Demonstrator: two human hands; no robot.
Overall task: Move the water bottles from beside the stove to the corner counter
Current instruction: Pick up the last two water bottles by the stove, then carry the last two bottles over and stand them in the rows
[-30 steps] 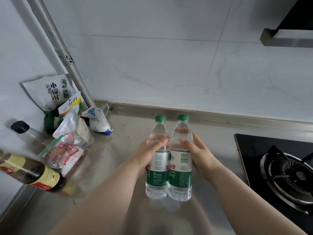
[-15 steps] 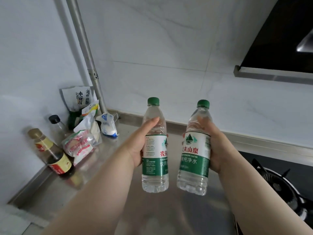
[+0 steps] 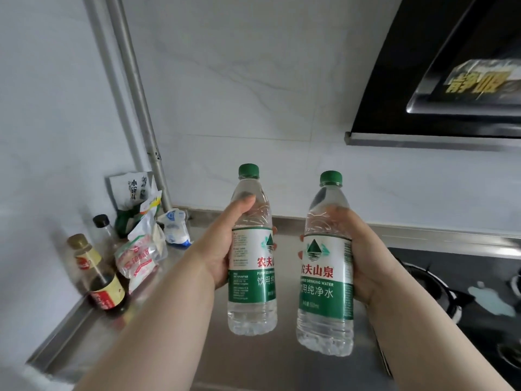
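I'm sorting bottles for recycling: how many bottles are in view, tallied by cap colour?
Green cap: 2, left water bottle and right water bottle
Black cap: 1, clear bottle
Tan cap: 1, dark sauce bottle
Total: 4

right bottle (image 3: 325, 266) label: "农夫山泉", "drinking water", "饮用纯净水"; hood (image 3: 451, 80): "静吸".

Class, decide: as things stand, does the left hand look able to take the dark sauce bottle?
Probably not: the left hand is full, gripping a water bottle, though the path to the sauce bottle looks clear.
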